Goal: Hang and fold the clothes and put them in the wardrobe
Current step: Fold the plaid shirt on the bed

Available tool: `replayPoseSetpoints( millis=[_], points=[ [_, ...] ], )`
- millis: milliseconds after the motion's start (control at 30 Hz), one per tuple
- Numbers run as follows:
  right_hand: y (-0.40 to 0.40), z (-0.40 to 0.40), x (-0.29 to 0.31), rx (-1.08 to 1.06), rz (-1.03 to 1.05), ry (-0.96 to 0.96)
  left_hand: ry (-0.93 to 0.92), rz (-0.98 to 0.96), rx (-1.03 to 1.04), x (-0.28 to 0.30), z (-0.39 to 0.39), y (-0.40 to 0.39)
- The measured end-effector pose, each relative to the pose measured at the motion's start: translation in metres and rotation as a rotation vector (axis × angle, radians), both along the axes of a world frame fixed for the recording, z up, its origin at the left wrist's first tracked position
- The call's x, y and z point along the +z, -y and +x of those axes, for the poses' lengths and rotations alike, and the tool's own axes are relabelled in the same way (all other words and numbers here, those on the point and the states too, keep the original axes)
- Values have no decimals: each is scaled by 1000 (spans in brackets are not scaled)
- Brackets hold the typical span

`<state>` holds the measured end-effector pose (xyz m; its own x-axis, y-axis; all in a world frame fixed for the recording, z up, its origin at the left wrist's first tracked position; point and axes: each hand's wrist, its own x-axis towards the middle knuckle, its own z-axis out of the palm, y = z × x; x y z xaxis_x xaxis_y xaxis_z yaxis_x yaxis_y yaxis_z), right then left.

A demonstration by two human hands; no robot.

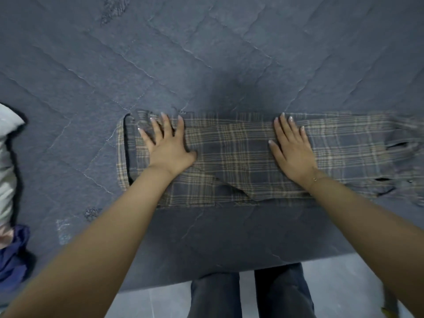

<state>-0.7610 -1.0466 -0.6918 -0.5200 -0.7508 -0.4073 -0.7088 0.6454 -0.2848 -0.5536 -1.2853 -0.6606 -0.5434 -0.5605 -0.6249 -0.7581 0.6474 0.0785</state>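
A grey plaid shirt with tan stripes lies folded into a long flat band on the bed, close to its near edge. My left hand presses flat on the shirt's left part, near the collar end, fingers spread and straight. On the shirt's middle-right part, my right hand rests flat with straight fingers. The shirt's right end looks blurred and rumpled.
The bed is covered by a dark grey quilted blanket. At the left edge lie a pale garment and a dark blue garment. Below the bed edge I see my legs on a light tiled floor.
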Motion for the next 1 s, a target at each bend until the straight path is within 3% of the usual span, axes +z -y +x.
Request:
replayPoseSetpoints(
  millis=[100, 200, 333, 467, 567, 733, 833, 933, 1000],
  points=[
    [-26, -10, 23, -86, -175, 144, -141, -50, -112, 25, -43, -43],
    [-74, -19, 49, -329, -372, 252, -228, 88, -271, 39, -100, -102],
    [-144, -25, 69, -968, -554, 433, -242, 212, -401, 35, -178, -171],
    [-214, -42, 59, -1746, -587, 405, -306, 234, -446, 24, -259, -225],
    [-248, -61, 42, -2094, -566, 612, -319, 276, -400, 13, -316, -253],
    [-267, -82, 22, -2036, -662, 932, -234, 436, -97, -10, -387, -272],
    [-270, -89, 18, -1954, -692, 1101, -151, 639, 24, -9, -412, -279],
    [-268, -96, 15, -1923, -768, 1253, -35, 839, 0, -4, -425, -291],
    [-263, -99, 17, -1927, -794, 1244, -5, 860, -66, -6, -426, -297]
  ],
)
